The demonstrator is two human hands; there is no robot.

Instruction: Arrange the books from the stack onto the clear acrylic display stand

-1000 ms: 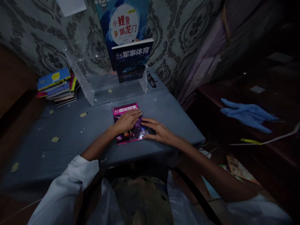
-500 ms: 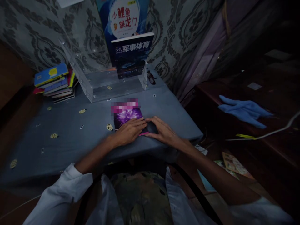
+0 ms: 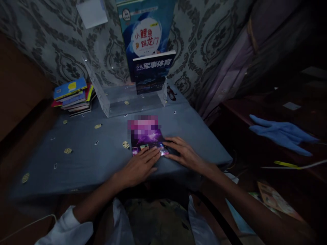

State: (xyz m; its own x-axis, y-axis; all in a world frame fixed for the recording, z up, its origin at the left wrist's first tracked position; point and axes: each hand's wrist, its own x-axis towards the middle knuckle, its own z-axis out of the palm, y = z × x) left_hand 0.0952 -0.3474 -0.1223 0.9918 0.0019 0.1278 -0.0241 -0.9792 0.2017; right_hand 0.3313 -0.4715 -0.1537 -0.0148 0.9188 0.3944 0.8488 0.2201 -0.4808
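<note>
A purple book point(image 3: 150, 136) with a bright burst pattern lies flat near the front edge of the table; its upper part is pixelated. My left hand point(image 3: 143, 164) rests with outstretched fingers on the book's lower edge, fingertips on the cover. At the right side of the book is my right hand point(image 3: 185, 152), thumb and fingers apart, tips touching its lower right edge. Beyond the book stands a clear acrylic rack point(image 3: 135, 110). A dark book point(image 3: 150, 76) and a taller blue book point(image 3: 163, 30) lean upright in it.
A stack of books point(image 3: 74, 97) sits at the table's back left. Dark glasses point(image 3: 171, 93) lie right of the rack. On the dark surface to the right are a blue glove point(image 3: 283, 132) and a pale cable point(image 3: 314, 165). Books point(image 3: 278, 200) lie low on the right.
My left hand has slid down toward the book's lower edge, uncovering more of the cover. The right hand stays at the book's right side. The view has shifted, so everything sits lower and further right.
</note>
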